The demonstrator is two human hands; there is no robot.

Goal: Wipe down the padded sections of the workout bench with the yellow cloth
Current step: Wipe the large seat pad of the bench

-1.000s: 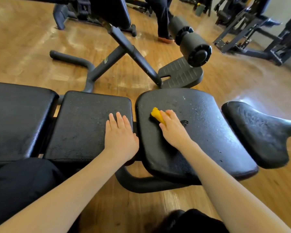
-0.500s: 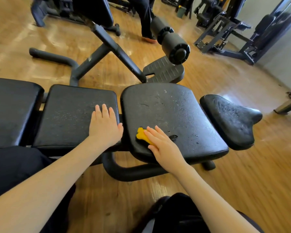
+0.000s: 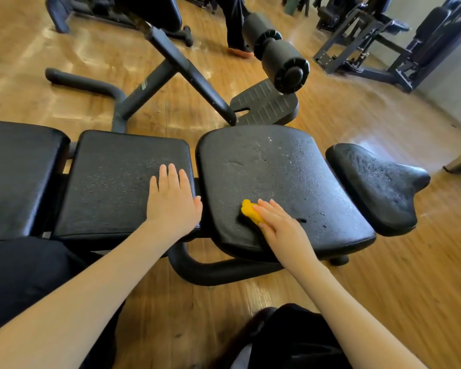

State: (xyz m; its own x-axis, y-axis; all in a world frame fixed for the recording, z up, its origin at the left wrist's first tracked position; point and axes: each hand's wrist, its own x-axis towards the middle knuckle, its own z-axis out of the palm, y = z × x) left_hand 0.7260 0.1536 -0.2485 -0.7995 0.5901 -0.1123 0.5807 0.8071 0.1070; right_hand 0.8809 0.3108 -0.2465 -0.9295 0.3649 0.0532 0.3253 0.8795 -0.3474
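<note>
My right hand pressed the yellow cloth flat against the near-left part of the wide seat pad, fingers straight and laid over the cloth, not curled round it. My left hand rested palm-down on the near-right corner of the middle pad, fingers together and flat. Droplets speckled both pads. The small end pad sat just beside the seat pad.
</note>
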